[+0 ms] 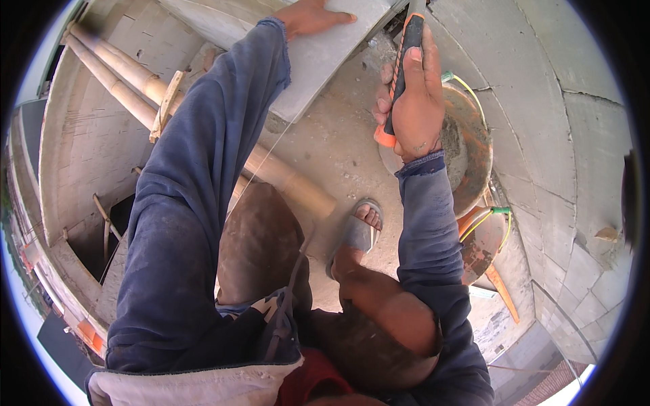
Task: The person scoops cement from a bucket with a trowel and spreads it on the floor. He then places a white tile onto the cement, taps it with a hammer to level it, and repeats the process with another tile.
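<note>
Clearly, our left hand point(308, 18) lies flat on the grey slab point(318, 64), thumb held out toward the slab's right edge; the other fingers run past the top of the view, so we cannot tell how they sit. Our right hand point(421, 108) wraps the black-and-orange handle of a tool point(399, 80), thumb laid along it, metal end running out of sight just beyond that right edge. Were our left thumb to slip that way, we judge the metal could catch it. We see no support under the slab's near corner, so pressing there might tip it toward the floor point(338, 145). The bucket point(484, 159) of grey mix stands just beside our right wrist; a wide swing of the forearm could knock its rim and spill it. Our sandal point(359, 237) leaves the toes bare, so a loosened grip could mean a bruised foot.
</note>
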Action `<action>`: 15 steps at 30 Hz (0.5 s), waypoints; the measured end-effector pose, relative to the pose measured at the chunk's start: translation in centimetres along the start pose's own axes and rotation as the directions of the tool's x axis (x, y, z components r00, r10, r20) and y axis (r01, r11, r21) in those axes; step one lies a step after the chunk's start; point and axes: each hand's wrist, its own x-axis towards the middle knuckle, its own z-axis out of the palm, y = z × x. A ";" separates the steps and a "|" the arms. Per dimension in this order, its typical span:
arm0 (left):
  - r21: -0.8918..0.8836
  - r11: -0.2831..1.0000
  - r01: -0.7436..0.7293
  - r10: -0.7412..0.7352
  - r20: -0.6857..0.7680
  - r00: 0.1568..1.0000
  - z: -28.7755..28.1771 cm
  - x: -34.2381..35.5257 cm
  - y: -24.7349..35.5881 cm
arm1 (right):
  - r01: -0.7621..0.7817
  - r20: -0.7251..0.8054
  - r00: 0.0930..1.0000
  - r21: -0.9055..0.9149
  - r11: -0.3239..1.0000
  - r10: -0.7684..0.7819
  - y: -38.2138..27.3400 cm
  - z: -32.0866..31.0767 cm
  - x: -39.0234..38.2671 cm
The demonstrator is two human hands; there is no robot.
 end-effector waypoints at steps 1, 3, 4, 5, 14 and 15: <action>-0.005 1.000 0.009 -0.009 0.007 1.000 0.0 -0.1 0.3 | -0.010 0.009 1.000 0.003 1.000 0.010 -0.2 -0.1 0.1; 0.013 0.997 0.073 -0.073 -0.006 0.997 0.0 -0.2 0.5 | -0.089 0.032 0.996 0.039 0.995 0.088 0.2 -0.2 0.5; 0.035 0.991 0.130 -0.129 -0.023 0.991 0.6 -0.3 0.2 | -0.162 0.044 0.986 0.073 0.984 0.159 1.5 -0.3 0.9; 0.055 0.981 0.187 -0.185 -0.042 0.982 0.9 -0.3 -0.1 | -0.234 0.060 0.972 0.105 0.967 0.229 2.2 -0.4 1.1; -0.029 0.986 0.164 -0.159 0.128 0.979 -1.1 -5.5 0.0 | -0.186 0.022 0.982 0.006 0.983 0.186 1.5 -0.3 1.0; -0.048 0.978 0.202 -0.193 0.142 0.971 -0.9 -5.9 0.4 | -0.172 0.020 0.985 -0.002 0.985 0.172 1.5 -0.4 0.7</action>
